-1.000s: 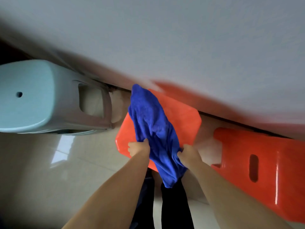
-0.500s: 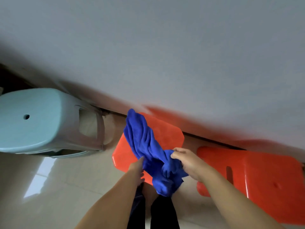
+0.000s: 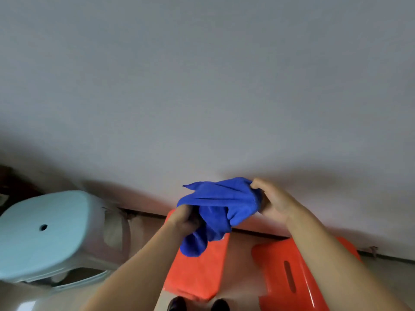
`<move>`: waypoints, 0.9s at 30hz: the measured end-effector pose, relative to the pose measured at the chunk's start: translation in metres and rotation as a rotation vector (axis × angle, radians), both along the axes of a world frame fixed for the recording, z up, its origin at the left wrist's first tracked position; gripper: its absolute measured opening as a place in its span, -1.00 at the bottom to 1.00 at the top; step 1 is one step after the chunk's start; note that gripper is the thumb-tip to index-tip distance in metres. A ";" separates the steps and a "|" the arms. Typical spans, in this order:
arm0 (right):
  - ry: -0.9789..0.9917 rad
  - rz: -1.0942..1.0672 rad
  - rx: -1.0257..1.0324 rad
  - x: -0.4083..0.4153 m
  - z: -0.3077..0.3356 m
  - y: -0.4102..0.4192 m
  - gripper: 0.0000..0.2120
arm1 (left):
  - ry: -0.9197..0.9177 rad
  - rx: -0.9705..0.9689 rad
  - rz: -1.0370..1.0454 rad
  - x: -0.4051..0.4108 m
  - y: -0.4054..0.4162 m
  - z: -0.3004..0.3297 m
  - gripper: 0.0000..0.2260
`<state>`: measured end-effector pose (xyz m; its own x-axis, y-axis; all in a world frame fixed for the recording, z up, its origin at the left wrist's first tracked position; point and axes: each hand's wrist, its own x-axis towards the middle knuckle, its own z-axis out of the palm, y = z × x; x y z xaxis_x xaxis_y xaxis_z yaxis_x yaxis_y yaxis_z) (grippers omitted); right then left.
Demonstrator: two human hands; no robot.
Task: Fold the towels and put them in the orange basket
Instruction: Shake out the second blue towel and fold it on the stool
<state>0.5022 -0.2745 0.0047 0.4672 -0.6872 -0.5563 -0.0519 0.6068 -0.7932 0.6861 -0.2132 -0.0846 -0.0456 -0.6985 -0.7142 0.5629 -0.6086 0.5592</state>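
A crumpled blue towel [image 3: 219,205] hangs in the air between both hands, in front of a grey wall. My left hand [image 3: 185,218] grips its lower left part, with a bunch of cloth drooping below the fist. My right hand [image 3: 272,202] pinches its upper right corner, held a little higher. Under the towel an orange plastic stool [image 3: 197,272] stands on the floor. No basket can be made out with certainty.
A pale blue plastic stool [image 3: 45,232] lies tipped at the left. A second orange stool [image 3: 289,274] with a slot in its top stands at the lower right. A dark skirting line runs along the wall. My shoe tips [image 3: 197,305] show at the bottom edge.
Both hands have risen with the towel off the orange stool. The right hand moved up and right, pulling a corner out. The view has tilted upward toward the wall.
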 end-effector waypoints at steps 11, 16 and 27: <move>-0.031 -0.253 -0.257 -0.023 0.060 -0.014 -0.67 | -0.380 -0.125 -0.362 0.056 -0.039 0.105 -0.90; -0.180 -0.452 -0.283 -0.053 0.101 -0.026 -0.65 | -0.179 -0.332 -0.368 0.093 -0.038 0.142 -0.71; -0.160 -0.538 -0.416 -0.087 0.136 -0.030 -0.68 | -0.224 -0.488 -0.349 0.099 -0.066 0.184 -0.67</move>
<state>0.4151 -0.3041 0.1405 0.0564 -0.9872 -0.1494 0.3071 0.1595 -0.9382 0.7850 -0.2793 0.0997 -0.2158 -0.9166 -0.3364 0.2147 -0.3807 0.8994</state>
